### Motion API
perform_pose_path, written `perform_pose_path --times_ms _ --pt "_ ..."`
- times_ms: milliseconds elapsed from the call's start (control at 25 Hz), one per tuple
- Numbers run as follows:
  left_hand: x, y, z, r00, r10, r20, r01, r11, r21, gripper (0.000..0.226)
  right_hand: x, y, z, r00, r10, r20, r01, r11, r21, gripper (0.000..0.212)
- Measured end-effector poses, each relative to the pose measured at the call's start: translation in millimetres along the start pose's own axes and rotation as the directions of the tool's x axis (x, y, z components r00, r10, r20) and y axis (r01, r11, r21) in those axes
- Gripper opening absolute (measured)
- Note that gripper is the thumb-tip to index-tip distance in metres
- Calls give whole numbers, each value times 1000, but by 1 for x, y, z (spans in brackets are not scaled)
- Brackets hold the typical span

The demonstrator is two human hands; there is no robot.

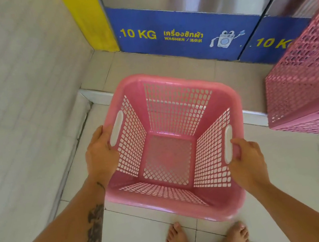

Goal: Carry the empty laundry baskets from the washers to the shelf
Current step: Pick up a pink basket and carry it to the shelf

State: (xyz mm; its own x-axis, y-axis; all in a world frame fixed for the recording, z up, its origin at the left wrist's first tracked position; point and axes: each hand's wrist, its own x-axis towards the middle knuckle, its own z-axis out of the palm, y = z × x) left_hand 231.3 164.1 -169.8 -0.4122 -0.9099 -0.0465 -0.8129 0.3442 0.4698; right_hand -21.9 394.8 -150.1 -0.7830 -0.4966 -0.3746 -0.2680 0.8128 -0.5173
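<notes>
I hold an empty pink laundry basket (169, 157) in front of me, above the tiled floor, its mouth facing up. My left hand (99, 154) grips the left rim beside the white handle slot. My right hand (245, 159) grips the right rim, fingers curled through the other white slot. A second pink basket (304, 86) lies tipped on its side at the right, on the raised step before the washers.
Steel washers with a blue "10 KG" panel (180, 35) stand ahead on a raised tiled step (95, 94). A white tiled wall (12, 92) closes the left side. A yellow strip (87, 21) edges the left washer. My bare feet (208, 239) stand on the floor below the basket.
</notes>
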Motion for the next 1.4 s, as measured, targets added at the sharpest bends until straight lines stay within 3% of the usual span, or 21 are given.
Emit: perform_pose_path --times_ms 160,280,360,520,720,960,1240,1400 --pt "0 -30 1 989 -87 118 89 996 -12 62 -12 -1 27 999 -48 12 48 999 2 42" --pt "-5 -29 -4 952 -198 233 196 980 35 62 -13 2 28 990 -82 115 89 995 -54 43" --pt "-8 -11 -13 939 -258 228 256 966 42 61 -15 0 18 975 -84 204 99 993 -65 46" --pt "-18 50 -30 957 -180 229 208 972 -104 50 -26 -13 -23 963 -69 262 69 998 9 48" --pt "-28 159 -46 983 1 184 58 947 -316 39 -28 -8 -112 980 -112 167 102 993 65 43" --pt "-33 303 -20 976 194 97 -128 874 -469 39 -13 48 -231 972 -233 9 230 963 140 31" --pt "-38 463 62 975 212 64 -152 853 -500 36 46 137 -351 940 -315 -133 338 912 231 38" --pt "-24 538 115 987 150 53 -115 906 -408 43 121 198 -414 929 -257 -268 318 923 218 41"
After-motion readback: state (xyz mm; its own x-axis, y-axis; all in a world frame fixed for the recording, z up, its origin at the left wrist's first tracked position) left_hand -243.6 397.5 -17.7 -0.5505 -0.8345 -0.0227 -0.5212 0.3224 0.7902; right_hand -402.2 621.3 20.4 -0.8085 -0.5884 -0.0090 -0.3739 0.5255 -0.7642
